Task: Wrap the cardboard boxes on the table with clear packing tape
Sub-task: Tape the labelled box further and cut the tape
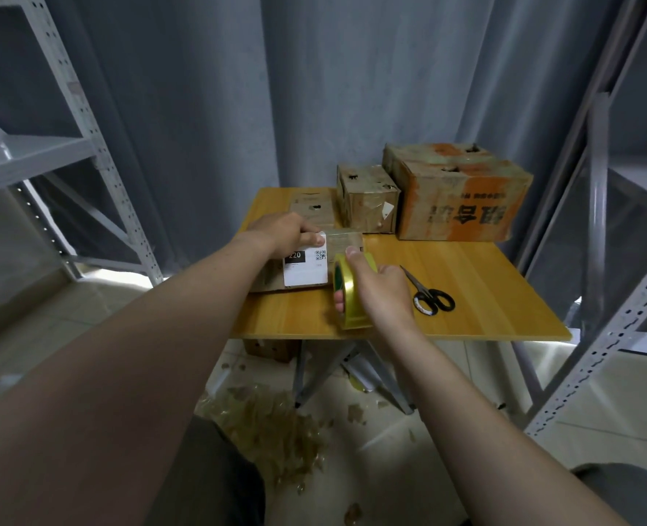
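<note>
A flat cardboard box (267, 277) with a white label lies on the yellow wooden table (485, 298). My left hand (284, 231) rests on its top, thumb pressing the label's upper edge. My right hand (380, 290) grips a roll of clear packing tape (348, 294) with a yellowish tint, held on edge just right of the box, thumb on top near the box's far corner. Behind stand a low cardboard box (310, 206), a small taped box (367, 197) and a large orange-marked box (462, 191).
Black-handled scissors (430, 294) lie on the table right of the roll. Grey metal shelving (86, 119) flanks both sides, with a grey curtain behind. Crumpled tape scraps (272, 423) and another box (270, 349) lie on the floor under the table.
</note>
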### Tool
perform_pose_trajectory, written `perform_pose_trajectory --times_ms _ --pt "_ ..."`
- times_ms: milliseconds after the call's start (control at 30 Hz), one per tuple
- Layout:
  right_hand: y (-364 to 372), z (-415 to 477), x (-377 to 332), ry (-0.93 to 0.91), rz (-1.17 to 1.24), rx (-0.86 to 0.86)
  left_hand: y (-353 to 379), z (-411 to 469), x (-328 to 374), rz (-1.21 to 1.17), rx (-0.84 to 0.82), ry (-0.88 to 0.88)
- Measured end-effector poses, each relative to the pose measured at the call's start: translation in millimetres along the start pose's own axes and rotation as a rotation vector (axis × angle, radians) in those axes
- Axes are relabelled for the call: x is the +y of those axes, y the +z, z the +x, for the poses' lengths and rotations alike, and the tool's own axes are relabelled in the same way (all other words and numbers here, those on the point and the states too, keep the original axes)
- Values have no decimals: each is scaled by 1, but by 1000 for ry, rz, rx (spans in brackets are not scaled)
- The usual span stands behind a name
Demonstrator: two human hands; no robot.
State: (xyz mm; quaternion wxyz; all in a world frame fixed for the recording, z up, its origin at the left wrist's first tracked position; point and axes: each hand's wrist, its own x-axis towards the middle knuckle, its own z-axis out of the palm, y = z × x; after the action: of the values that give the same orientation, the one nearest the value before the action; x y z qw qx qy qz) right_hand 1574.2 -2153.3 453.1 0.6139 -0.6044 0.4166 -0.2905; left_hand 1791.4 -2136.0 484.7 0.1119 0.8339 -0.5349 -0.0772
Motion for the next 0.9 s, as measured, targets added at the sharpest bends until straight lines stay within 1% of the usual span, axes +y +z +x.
perform_pose_trajectory --times_ms 100,233,367,433,500,567,633,700,767,833,900 --pt "-1 1 -8 -42 35 -30 0 6 -3 19 -11 -9" --pt "0 3 -6 -66 161 -43 5 16 -10 -64 -53 -15" --pt "2 8 5 -106 119 -31 9 24 -15 -123 -50 -27" --pt "3 10 2 -129 118 -33 12 22 -15 -181 13 -11" --pt "4 14 -4 -141 96 -35 19 21 -16 -272 145 -8" --pt "6 22 -9 -142 63 -25 28 19 -18 -313 269 -28" --pt "9 28 -15 -138 56 -22 34 19 -14 -309 309 -31" --pt "10 33 -22 -139 63 -29 32 18 -5 -182 289 -52" --pt "11 36 -29 -127 78 -34 30 18 1 -24 212 -84" --pt "13 39 -36 -107 84 -30 24 14 4 -10 98 -78" --pt "15 41 -41 -101 71 -26 21 6 5 -107 28 -39"
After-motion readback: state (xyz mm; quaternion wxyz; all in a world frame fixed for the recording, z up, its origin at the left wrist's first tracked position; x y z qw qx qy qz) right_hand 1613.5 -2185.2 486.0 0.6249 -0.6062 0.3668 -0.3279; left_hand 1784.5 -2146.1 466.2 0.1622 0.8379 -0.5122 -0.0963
